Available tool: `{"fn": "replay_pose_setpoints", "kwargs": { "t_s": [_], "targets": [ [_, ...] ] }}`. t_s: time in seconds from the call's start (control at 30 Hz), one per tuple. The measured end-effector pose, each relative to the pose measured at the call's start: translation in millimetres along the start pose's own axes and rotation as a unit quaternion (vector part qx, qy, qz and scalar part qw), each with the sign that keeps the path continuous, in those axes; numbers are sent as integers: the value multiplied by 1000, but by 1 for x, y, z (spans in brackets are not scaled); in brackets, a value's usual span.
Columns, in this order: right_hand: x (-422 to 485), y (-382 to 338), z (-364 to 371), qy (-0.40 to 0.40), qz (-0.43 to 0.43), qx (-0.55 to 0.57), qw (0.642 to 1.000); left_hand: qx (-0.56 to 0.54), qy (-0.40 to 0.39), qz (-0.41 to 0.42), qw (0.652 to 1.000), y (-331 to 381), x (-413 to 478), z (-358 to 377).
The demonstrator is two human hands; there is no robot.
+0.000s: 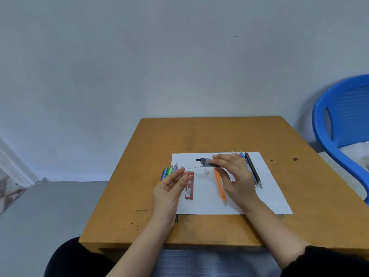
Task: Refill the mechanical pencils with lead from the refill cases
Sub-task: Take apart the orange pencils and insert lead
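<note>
The table [219,134] is ochre with dark scuffs, the paper [269,196] white, the chair [327,116] blue with a fine mesh pattern. The red case [189,186] bears white print; the grey case [206,162] has a black cap. One pencil [220,188] is orange, the left pencils [169,171] blue, green and purple, the right pencils [253,168] black and blue.
</note>
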State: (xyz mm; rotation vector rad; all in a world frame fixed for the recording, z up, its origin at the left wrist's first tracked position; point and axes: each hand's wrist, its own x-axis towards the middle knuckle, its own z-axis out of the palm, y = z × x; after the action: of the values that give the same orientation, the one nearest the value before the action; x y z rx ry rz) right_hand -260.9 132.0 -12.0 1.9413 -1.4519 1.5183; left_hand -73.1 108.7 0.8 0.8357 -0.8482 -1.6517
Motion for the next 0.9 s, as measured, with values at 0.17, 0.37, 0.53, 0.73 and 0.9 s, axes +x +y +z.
{"fn": "replay_pose_setpoints", "kwargs": {
  "t_s": [0.17, 0.37, 0.53, 0.73, 0.9],
  "targets": [
    [0, 0, 1, -8, -1, -3, 1000, 20, 6, -6, 1000, 1, 5, 10],
    [1, -1, 0, -2, -5, 2, 1000, -12, 18, 6, 1000, 1, 7, 19],
    [0, 3, 2, 15, 4, -18, 1000, -36, 47, 21, 998, 5, 9, 15],
    [-1, 6, 2, 44, 32, -13, 998, 35, 65, 104, 992, 14, 15, -2],
    [-2, 8, 4, 43, 69, -14, 997, 193, 63, 208, 957, 20, 18, -23]
  ]
}}
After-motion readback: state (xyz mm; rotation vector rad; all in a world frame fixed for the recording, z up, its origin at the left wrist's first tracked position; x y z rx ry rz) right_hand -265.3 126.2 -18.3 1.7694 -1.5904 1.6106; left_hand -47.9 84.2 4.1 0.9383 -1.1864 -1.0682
